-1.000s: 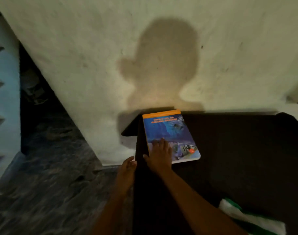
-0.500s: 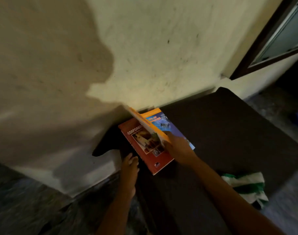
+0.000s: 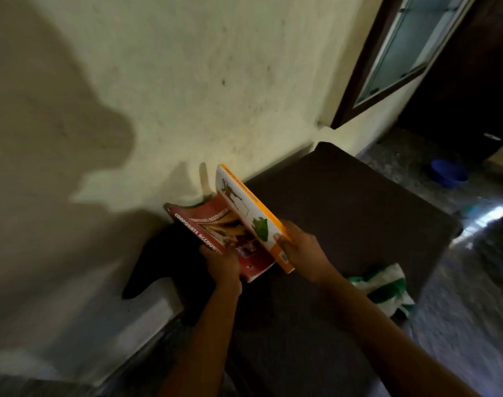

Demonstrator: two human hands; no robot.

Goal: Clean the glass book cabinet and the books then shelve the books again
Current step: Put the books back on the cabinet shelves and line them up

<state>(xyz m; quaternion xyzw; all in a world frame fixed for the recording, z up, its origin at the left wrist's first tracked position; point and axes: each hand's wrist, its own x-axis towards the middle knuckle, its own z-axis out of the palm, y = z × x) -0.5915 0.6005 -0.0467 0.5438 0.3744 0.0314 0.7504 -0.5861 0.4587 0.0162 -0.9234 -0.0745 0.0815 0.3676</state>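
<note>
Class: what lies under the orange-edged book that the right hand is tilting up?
A red book, gripped by the left hand, lies under the orange-edged book. Its right part and the dark table beneath are hidden.

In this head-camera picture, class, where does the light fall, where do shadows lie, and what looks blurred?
Head view: light strikes the cream wall centre; a large soft shadow covers its left; the dark table stays dim; glare spots the floor at right; edges smear, while the red book stays legible.
</note>
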